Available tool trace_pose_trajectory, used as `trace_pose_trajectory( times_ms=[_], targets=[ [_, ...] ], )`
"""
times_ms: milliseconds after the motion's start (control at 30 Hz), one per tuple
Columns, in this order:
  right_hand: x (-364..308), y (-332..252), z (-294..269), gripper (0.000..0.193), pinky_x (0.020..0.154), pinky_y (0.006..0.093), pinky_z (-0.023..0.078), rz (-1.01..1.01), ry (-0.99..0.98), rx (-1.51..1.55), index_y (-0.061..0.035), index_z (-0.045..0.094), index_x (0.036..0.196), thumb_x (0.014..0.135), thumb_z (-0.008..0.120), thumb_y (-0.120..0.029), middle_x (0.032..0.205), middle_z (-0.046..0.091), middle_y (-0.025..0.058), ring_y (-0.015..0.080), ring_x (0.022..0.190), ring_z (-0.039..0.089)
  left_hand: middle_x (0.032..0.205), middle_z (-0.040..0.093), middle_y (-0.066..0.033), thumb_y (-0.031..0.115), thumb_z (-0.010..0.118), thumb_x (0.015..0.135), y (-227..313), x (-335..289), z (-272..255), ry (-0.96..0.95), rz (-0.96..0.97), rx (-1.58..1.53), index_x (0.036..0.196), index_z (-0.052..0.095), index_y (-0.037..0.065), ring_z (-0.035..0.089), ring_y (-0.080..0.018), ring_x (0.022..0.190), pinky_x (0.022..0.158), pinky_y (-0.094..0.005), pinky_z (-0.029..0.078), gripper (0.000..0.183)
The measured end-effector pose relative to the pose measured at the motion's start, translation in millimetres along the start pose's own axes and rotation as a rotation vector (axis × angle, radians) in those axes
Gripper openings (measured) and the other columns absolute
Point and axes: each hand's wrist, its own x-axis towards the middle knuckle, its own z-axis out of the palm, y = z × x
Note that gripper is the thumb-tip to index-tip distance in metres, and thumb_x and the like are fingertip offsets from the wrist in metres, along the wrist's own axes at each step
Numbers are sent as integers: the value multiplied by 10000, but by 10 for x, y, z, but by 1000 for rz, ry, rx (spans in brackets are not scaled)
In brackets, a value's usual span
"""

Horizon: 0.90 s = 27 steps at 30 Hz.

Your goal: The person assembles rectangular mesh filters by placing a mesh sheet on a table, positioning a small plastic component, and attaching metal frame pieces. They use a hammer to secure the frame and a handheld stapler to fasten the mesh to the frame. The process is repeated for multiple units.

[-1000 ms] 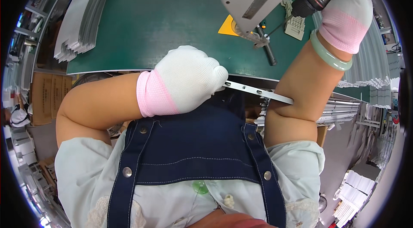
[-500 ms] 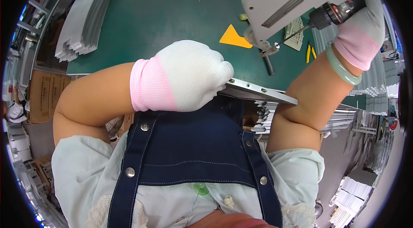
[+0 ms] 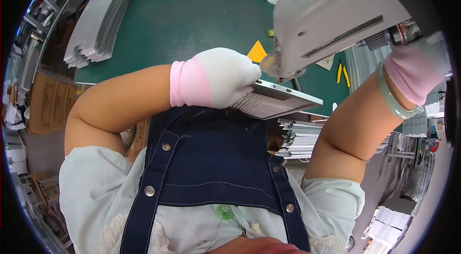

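Fingers (image 3: 242,74) of the gloved left hand (image 3: 216,77) clamp the near-left edge of a finned metal panel (image 3: 276,100), now raised under the grey machine head (image 3: 336,11); the right hand (image 3: 415,74) grips its handle, fingers hidden, above the green counter (image 3: 192,19).

Left of the gloved fingers (image 3: 245,69) the green counter (image 3: 192,23) lies open; right, a grey metal machine head (image 3: 336,19) blocks passage.
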Motion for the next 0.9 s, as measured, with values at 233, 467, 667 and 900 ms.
trace_pose_trajectory(
  times_ms=[233, 467, 667, 900],
  targets=[
    [-60, 161, -109, 272, 863, 347, 577, 3, -3, -64, 48, 644, 1142, 983, 493, -114, 1136, 678, 175, 251, 1012, 684, 761, 641, -186, 234, 611, 888, -43, 46, -32, -112, -77, 11, 817, 662, 8, 651, -378, 750, 721, -458, 529, 242],
    [-146, -74, 221, 262, 794, 322, 573, 177, 158, -51, 32, 649, 1144, 972, 504, -102, 1121, 681, 150, 226, 939, 691, 801, 661, -180, 263, 605, 881, 18, 96, -101, -196, -153, 33, 872, 691, 23, 662, -362, 762, 726, -452, 538, 255],
    [-293, 168, 143, 179, 694, 264, 532, -283, -455, -643, 20, 652, 1054, 942, 546, -71, 978, 650, 66, 134, 764, 633, 808, 676, -168, 308, 596, 876, -102, 157, 196, 2, -52, 70, 1017, 695, 55, 672, -357, 776, 724, -452, 545, 306],
    [-459, 271, 378, 309, 667, 273, 567, 461, -41, 121, -4, 604, 1131, 872, 693, -148, 977, 667, 86, 158, 779, 682, 826, 677, -175, 333, 602, 884, -148, 203, 243, -45, -82, 67, 1056, 687, 70, 676, -350, 808, 756, -453, 544, 325]
  ],
)
